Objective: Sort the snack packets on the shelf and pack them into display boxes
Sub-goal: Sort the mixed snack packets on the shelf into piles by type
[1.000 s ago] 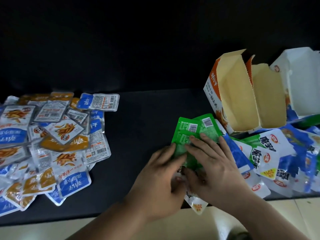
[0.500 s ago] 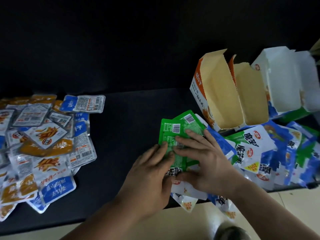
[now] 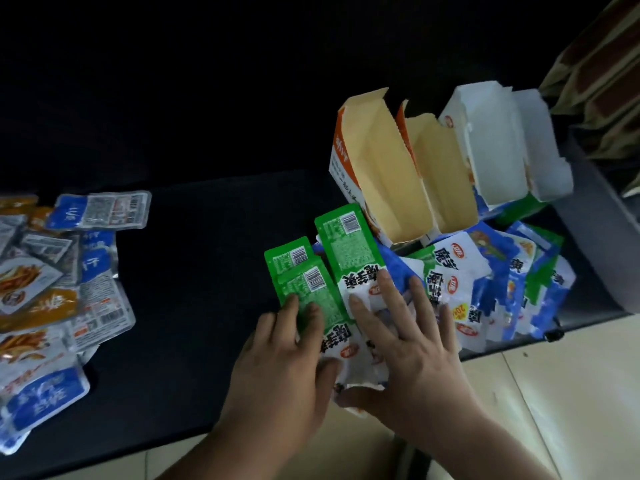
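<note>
Head view, lower centre of the frame: the left hand (image 3: 277,368) lies flat, its fingers straight and resting on the lower ends of the green packets (image 3: 304,275). Just to its right, the right hand (image 3: 412,348) is spread wide. Its fingers (image 3: 360,306) press on a white-and-green packet in the same fan, and the thumb sits at the stack's near edge. Neither hand has a curled grip.

The green packets lie barcode side up, overlapped and fanned, at the front edge of the dark shelf (image 3: 207,271). They touch the mixed blue, green and white pile (image 3: 502,282) at centre right.

Step in hand, as judged: gathering and squaring one variety into a stack before boxing.

Behind the stack, the orange display box (image 3: 381,174) stands tilted and open, with no packets visible inside. A white box (image 3: 495,150) stands to its right. An unsorted orange-and-blue pile (image 3: 52,289) lies well apart at the left edge.

Next move calls for closing both hands on the aligned stack, lifting it clear of the loose pile, and sliding it into a box without tipping it.
</note>
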A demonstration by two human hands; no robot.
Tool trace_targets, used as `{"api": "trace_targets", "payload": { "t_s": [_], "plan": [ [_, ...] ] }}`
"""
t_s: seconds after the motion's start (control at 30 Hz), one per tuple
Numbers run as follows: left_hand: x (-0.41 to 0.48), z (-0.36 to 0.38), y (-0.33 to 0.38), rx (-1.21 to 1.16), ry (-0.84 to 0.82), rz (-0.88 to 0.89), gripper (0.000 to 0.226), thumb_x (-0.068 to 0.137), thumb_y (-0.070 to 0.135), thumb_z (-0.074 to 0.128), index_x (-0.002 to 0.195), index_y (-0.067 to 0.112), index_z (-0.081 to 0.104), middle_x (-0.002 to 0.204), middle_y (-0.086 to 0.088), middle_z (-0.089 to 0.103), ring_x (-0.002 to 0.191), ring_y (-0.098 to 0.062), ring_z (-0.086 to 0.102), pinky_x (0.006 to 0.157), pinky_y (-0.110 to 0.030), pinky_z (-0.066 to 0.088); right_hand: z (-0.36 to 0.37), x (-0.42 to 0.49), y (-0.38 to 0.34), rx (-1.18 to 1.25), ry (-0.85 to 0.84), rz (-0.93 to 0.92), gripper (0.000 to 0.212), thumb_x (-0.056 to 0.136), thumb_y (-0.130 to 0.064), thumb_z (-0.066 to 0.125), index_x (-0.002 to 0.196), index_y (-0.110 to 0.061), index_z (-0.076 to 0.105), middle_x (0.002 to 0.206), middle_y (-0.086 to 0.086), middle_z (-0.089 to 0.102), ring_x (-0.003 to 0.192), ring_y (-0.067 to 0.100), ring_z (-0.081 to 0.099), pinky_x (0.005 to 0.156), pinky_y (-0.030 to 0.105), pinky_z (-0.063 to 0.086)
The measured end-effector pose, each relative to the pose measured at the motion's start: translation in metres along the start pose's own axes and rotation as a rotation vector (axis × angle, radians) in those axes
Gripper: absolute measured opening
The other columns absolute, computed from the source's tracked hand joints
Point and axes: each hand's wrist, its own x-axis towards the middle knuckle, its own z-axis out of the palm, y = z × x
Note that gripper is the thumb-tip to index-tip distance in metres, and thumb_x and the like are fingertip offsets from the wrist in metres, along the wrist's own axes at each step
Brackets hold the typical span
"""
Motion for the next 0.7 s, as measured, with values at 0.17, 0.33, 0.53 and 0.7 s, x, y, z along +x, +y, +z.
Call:
{"api": "trace_targets", "payload": {
  "t_s": [0.17,0.33,0.53,0.7],
  "plan": [
    [0.003,-0.003,0.018,-0.094,-0.049,-0.026,0.063,0.093,0.05,0.044,0.148,0.019,0.048,0.151,-0.008,0.044,0.118,-0.026,0.053,0.075,-0.038,0.06,-0.009,0.001,0.028,0.124,-0.022,-0.094,0.102,0.072,-0.077,0.061,0.16,-0.05,0.018,0.172,-0.016,-0.01,0.158,0.025,-0.018,0.121,0.07,0.008],
    [0.003,-0.011,-0.004,-0.164,-0.035,0.094,0.077,0.078,0.023,0.075,0.149,0.027,0.046,0.141,0.007,0.041,0.11,-0.013,0.048,0.067,-0.024,0.052,-0.022,0.001,0.044,0.055,-0.026,-0.147,0.091,0.074,-0.036,0.068,0.156,-0.049,0.033,0.172,-0.014,-0.009,0.157,0.028,-0.022,0.121,0.069,-0.002],
    [0.012,0.003,-0.022,-0.149,0.026,0.194,0.065,0.081,0.039,0.082,0.141,0.028,0.059,0.166,0.003,0.035,0.152,-0.029,0.033,0.108,-0.053,0.049,-0.018,-0.01,0.021,0.039,0.087,-0.013,0.096,0.052,-0.023,0.063,0.144,-0.044,0.049,0.171,0.007,0.015,0.158,0.039,0.003,0.118,0.073,0.015],
    [0.012,0.011,-0.01,-0.19,0.074,0.175,0.054,0.088,0.06,0.067,0.136,0.037,0.056,0.157,0.005,0.043,0.142,-0.026,0.044,0.106,-0.049,0.05,-0.013,-0.007,-0.002,0.066,0.141,-0.097,0.083,0.076,-0.057,0.067,0.153,-0.038,0.042,0.172,0.005,0.016,0.158,0.038,0.006,0.119,0.071,0.016]
  ]
}}
